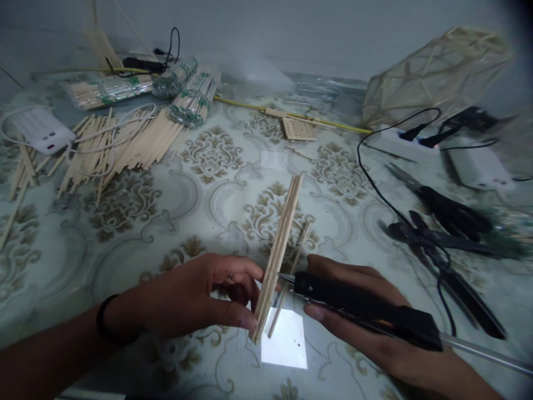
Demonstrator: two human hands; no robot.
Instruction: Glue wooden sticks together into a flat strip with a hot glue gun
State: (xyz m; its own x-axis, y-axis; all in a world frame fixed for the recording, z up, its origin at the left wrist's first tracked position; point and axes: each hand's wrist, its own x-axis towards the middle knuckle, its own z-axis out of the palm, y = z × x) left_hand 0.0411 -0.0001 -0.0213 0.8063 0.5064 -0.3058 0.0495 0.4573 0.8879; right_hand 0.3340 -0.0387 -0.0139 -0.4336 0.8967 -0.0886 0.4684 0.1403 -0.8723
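Note:
My left hand pinches a flat panel of glued wooden sticks, held on edge above the table, thumb and fingers closed on its lower end. My right hand grips a black glue gun with its nozzle touching the panel's lower right face. A single thin stick leans against that side of the panel, beside the nozzle. A white paper square lies on the table beneath them.
Piles of loose wooden sticks and wrapped bundles lie far left. A small stick panel sits at the back. Black scissors and pliers, cables, a power strip and a stick-frame structure fill the right.

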